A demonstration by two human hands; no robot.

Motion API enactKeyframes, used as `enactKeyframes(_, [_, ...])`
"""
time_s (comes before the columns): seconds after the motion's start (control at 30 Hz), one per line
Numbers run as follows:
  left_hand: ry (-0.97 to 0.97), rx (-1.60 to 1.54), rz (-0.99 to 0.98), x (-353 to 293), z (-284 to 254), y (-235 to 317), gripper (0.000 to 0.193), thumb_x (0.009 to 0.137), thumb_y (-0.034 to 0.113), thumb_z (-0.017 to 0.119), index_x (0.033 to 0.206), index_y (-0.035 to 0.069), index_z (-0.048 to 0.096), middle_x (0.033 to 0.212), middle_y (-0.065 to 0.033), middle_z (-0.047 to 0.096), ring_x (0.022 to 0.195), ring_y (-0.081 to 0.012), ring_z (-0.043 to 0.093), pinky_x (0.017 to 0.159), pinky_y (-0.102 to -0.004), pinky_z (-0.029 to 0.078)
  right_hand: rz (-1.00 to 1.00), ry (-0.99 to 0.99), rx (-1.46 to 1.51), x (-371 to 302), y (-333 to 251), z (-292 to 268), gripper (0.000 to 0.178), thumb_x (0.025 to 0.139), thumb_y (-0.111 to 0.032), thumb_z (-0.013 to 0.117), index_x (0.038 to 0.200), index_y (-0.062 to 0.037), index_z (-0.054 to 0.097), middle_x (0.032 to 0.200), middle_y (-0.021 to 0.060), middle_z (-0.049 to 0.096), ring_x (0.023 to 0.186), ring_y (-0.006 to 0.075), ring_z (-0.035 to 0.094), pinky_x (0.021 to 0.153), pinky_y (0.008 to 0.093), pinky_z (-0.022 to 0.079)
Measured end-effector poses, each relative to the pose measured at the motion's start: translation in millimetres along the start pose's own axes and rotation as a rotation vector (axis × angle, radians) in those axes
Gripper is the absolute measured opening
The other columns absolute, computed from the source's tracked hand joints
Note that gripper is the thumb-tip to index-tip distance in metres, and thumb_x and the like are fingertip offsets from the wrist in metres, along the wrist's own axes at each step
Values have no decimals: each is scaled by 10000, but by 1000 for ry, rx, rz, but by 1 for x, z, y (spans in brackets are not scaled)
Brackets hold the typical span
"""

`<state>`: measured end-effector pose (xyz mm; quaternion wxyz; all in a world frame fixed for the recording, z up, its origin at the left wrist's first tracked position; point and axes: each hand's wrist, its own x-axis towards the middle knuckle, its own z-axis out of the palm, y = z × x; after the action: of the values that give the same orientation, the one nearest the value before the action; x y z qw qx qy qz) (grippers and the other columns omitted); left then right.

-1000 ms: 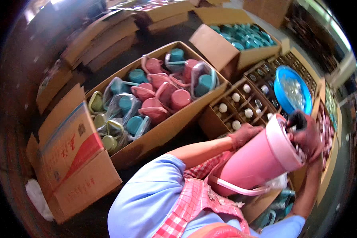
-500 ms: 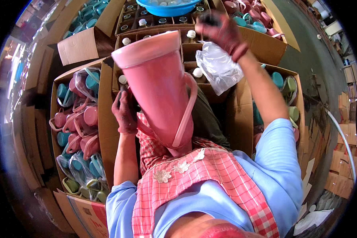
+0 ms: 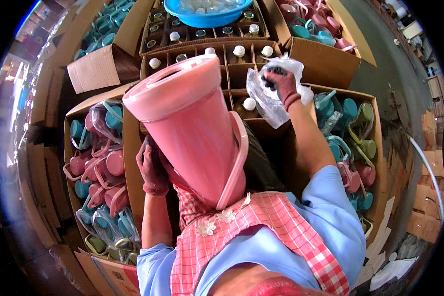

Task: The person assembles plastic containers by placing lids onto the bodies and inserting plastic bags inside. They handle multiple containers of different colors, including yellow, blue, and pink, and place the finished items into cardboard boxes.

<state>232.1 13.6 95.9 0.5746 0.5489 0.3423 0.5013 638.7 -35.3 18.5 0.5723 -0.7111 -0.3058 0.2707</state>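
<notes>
A big pink thermos jug (image 3: 192,133) with a side handle leans across my lap, its wide collar tilted up and away to the left. My left hand (image 3: 153,165), in a dark red glove, supports it from the left with fingers bent against its wall; part of the grip is hidden behind the jug. Out to the right, my gloved right hand (image 3: 281,84) is closed at a crumpled clear plastic bag (image 3: 266,101). The bag lies over the corner of a divided carton (image 3: 239,76) that holds bottles with white caps (image 3: 249,104).
Beyond that carton, a blue basin (image 3: 207,19) of small clear pieces sits on another divided carton of bottles. Open boxes of pink, teal and green jugs stand on my left (image 3: 128,163) and right (image 3: 377,163), with more at the far corners.
My right hand has come down onto the bag, which now lies bunched under it. The jug's collar has tipped a little nearer and to the left, with its opening showing.
</notes>
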Motion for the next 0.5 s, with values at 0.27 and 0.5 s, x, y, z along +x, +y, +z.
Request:
enactKeyframes(0.27, [-226,-216,-113,62,-3,-9,313,927,194,423,1099,-38,542,968,-100,628,860,-186,601,737,-313,478,-399,-45,-1420,-49,-19,47,429,700,-459,665,980,-134,652,929,105,675,857,330,638,749,439,488])
enactKeyframes(0.5, [-335,-422,-392,93,19,-30,278,904,161,440,1055,-30,574,949,-99,632,848,-183,606,733,-307,490,-21,-20,-193,-10,-17,23,221,744,-245,651,924,-125,693,829,85,682,777,231,650,729,327,499])
